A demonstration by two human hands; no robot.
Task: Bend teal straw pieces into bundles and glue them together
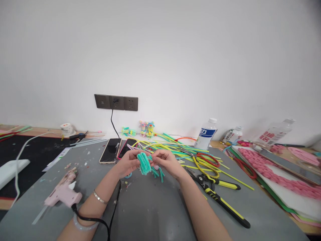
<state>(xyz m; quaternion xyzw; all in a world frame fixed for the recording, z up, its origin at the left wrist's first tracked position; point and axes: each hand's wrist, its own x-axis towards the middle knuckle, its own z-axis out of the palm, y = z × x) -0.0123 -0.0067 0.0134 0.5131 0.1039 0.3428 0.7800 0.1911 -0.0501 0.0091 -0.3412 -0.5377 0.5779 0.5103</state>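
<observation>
at the left of the grey mat, the pale pink glue gun lies well apart from both hands, its black cord passing over the left forearm. farther off, a gold-rimmed phone lies beyond the left wrist.

next comes the left hand, its thumb and fingers closed on the left side of a fuzzy green bundle. the bundle sits between the two hands, just right of the left fingers and left of the right fingertips. its long axis runs roughly far to near, the near end leaning a little right, so it stands across the line between the hands. the left hand is the nearer one, since it has the grip.

at the bundle's far right edge a short green strand reaches toward the right hand. that hand's thumb and forefinger are drawn together at the strand; whether they are pinching it, i cannot tell. just near of these fingertips are small green pieces; whether they hang or lie flat is unclear.

farther right, well apart from the bundle, lie the yellow-and-black pliers, with the white-capped bottle beyond.
</observation>
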